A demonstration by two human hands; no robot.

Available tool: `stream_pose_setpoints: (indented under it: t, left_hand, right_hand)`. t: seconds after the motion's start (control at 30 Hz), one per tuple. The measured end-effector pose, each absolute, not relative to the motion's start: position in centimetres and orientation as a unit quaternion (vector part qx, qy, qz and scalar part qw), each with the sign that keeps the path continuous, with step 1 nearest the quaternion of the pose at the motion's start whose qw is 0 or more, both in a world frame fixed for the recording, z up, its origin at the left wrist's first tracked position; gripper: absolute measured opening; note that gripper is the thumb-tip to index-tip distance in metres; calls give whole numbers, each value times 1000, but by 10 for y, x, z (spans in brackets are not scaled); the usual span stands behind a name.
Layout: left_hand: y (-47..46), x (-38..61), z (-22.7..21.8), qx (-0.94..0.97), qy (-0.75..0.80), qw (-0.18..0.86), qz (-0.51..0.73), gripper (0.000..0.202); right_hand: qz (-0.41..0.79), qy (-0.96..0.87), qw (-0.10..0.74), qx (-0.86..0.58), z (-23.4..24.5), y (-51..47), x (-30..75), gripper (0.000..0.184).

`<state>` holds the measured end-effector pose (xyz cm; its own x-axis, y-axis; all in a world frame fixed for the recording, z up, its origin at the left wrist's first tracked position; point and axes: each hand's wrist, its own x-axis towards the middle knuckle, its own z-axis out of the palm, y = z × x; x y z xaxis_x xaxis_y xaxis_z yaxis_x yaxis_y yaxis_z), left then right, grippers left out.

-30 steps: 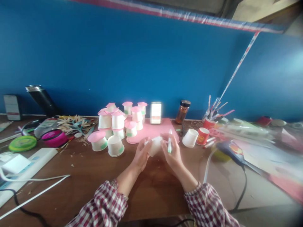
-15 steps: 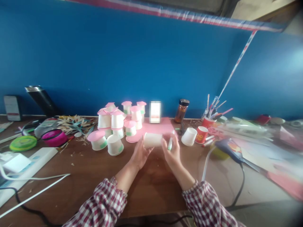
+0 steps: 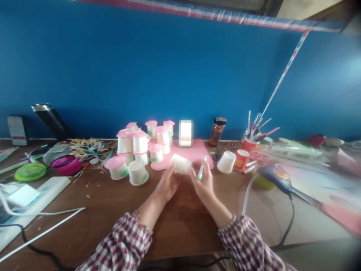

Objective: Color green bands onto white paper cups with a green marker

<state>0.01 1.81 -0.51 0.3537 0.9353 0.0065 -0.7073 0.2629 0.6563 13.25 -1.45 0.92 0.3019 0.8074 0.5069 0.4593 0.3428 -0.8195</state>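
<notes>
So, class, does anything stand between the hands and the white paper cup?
Nothing visible: the left hand and right hand both touch the cup; the right also holds a pen.

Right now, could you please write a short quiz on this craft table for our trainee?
1. True or false: the left hand and the right hand hold a white paper cup between them.
2. What else does the right hand hold? A: scissors. B: a white-and-green pen. C: a spoon.
3. Missing word: the printed cup standing beside the upturned white cup is mostly ___.
Key: 1 true; 2 B; 3 red.
</notes>
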Motion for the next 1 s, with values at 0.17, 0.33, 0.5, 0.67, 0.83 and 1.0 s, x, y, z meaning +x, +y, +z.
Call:
stream_pose_setpoints:
  t: [0.17, 0.33, 0.5, 0.67, 0.83, 1.0]
  left_hand:
    - [19, -1, -2, 284, 209, 756, 552, 36]
    - [19, -3, -2, 289, 226, 753, 546, 40]
    - [20, -4, -1, 280, 264, 749, 539, 43]
    - [20, -3, -2, 242, 287, 742, 556, 40]
    - [21, -4, -4, 218, 274, 749, 562, 39]
    - [21, -5, -4, 222, 264, 768, 540, 46]
  right_hand:
    - [175, -586, 556, -563, 5, -15, 131, 29]
    - [193, -608, 527, -561, 4, -15, 128, 32]
    - [186, -625, 533, -539, 6, -16, 129, 33]
    - [152, -616, 568, -523, 5, -16, 130, 28]
    - [143, -601, 587, -523, 5, -14, 128, 15]
    - [159, -588, 607, -510, 7, -17, 129, 24]
